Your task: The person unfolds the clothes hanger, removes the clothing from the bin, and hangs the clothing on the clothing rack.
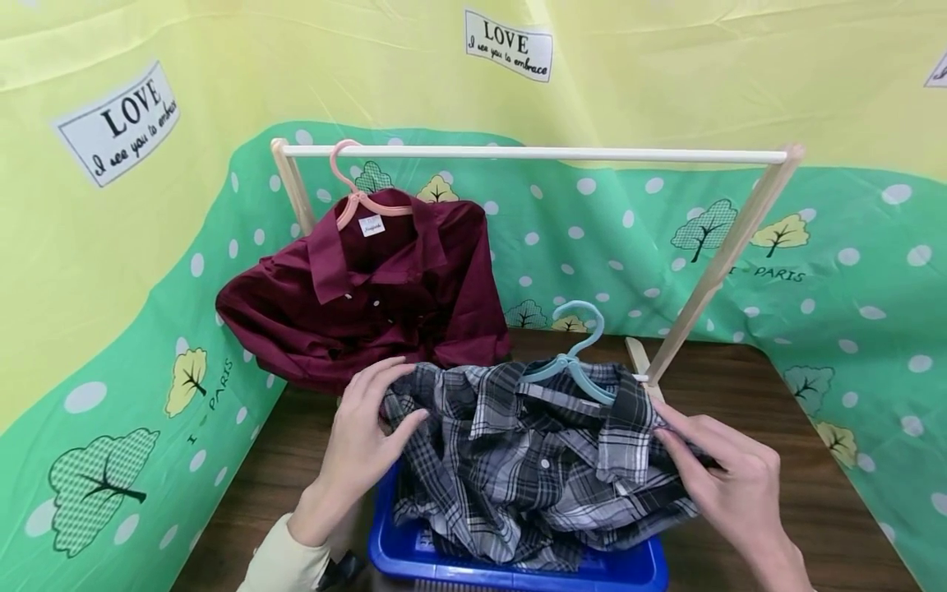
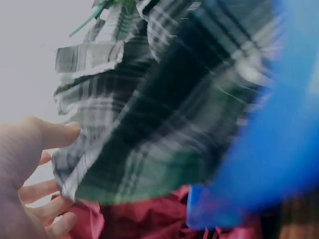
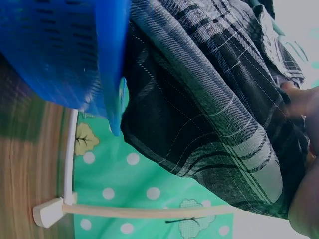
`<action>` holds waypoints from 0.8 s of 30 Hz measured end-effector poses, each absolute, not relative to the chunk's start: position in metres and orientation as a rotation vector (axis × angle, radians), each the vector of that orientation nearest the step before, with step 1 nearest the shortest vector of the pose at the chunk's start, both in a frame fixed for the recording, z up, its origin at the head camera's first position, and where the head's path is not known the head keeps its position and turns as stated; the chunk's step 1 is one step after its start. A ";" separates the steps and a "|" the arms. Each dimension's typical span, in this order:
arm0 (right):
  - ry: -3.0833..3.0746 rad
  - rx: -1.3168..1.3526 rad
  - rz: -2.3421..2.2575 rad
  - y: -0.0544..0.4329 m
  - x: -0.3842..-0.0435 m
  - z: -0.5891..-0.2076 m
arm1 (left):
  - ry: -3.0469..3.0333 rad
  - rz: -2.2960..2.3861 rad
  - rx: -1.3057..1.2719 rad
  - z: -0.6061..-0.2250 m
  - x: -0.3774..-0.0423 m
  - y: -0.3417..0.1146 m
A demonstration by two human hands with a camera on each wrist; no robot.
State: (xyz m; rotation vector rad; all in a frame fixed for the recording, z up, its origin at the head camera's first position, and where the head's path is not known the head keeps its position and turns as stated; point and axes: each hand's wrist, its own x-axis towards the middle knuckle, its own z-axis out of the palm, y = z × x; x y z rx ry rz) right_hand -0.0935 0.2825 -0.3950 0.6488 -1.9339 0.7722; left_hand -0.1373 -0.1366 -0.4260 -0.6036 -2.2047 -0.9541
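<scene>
A black, grey and white plaid shirt (image 1: 510,460) lies bunched over a blue basket (image 1: 518,571), its collar toward the rack. Inside the collar sits a light blue hanger (image 1: 568,363), hook up. My left hand (image 1: 362,432) is at the shirt's left shoulder, thumb spread away from the fingers; in the left wrist view the fingers (image 2: 47,196) touch the cloth edge without closing on it. With thumb and forefinger, my right hand (image 1: 728,469) pinches the shirt's right shoulder beside the collar. Cloth hides part of those fingertips in the right wrist view.
Behind stands a clothes rack with a white bar (image 1: 533,154) and wooden legs (image 1: 725,263). A maroon shirt (image 1: 370,304) hangs at its left end on a pink hanger (image 1: 344,164). Patterned cloth (image 1: 851,288) encloses the dark wooden table (image 1: 806,460).
</scene>
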 end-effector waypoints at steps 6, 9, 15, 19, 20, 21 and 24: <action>-1.892 0.647 0.818 0.295 -0.097 -0.393 | -2.257 -0.975 -0.520 -0.443 -0.125 -0.153; -1.877 0.625 0.822 0.300 -0.099 -0.388 | -2.289 -0.973 -0.491 -0.452 -0.120 -0.158; -1.870 0.559 0.795 0.312 -0.100 -0.378 | -2.405 -0.980 -0.408 -0.473 -0.106 -0.164; -1.911 0.489 0.740 0.323 -0.104 -0.372 | -2.447 -1.021 -0.375 -0.487 -0.099 -0.164; -1.927 0.469 0.721 0.327 -0.106 -0.371 | -2.449 -1.035 -0.373 -0.491 -0.097 -0.164; -1.942 0.449 0.697 0.330 -0.108 -0.369 | -2.452 -1.046 -0.371 -0.493 -0.096 -0.163; -1.976 0.399 0.622 0.339 -0.116 -0.360 | -2.476 -1.073 -0.380 -0.499 -0.094 -0.159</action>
